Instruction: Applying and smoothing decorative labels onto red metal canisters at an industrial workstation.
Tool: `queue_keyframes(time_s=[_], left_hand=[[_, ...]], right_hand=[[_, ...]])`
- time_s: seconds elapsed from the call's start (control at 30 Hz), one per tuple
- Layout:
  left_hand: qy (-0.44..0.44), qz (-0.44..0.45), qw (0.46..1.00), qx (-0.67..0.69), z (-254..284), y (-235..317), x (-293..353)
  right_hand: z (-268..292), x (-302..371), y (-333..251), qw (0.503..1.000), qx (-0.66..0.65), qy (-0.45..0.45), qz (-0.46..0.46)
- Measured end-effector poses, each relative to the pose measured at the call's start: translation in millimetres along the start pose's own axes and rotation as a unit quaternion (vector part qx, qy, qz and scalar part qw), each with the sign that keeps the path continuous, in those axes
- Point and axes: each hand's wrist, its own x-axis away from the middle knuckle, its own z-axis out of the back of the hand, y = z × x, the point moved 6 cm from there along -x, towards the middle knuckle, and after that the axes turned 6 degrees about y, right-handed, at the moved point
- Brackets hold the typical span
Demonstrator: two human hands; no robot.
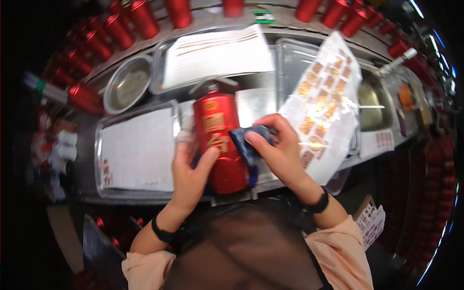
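In front of me lies a glossy red bottle (pixel 223 166) with gold characters down its face and its dark neck pointing away from me. My left hand (pixel 189 157) is wrapped round its left side, the thumb on the front near the lettering. A folded dark blue cloth (pixel 249 145) is pinched in my right hand (pixel 280 147), against the bottle's right side. Blue material also shows by the bottle's base; whether it belongs to the cloth or to a rest below, I cannot tell.
Left stands a clear tray (pixel 99 159) with a white sheet (pixel 137 150); behind it, a round metal bowl (pixel 128 84). A paper stack (pixel 217 55) lies at the back. On the right, a sheet of gold stickers (pixel 321 106) overlaps a tray, beside a metal basin (pixel 374 104). Red bottles (pixel 118 31) line the far edge.
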Motion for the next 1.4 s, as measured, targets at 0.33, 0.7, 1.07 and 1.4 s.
queue_keyframes(time_s=[0.33, 0.7, 1.07, 1.4], left_hand=[[-0.007, -0.023, 0.999, -0.037, 19, -13, 3], [0.025, -0.003, 1.000, -0.005, 45, -14, 3], [0.088, 0.003, 0.996, 0.002, 58, -20, 14], [0.121, 0.021, 0.992, -0.032, 63, -20, 16]], right_hand=[[49, -12, 40, 0.996, 0.048, 0.061, -0.037], [205, -115, 32, 0.903, 0.413, 0.117, -0.010], [210, -227, 61, 0.721, 0.691, -0.014, 0.035], [219, -270, 76, 0.756, 0.636, -0.145, 0.048]])
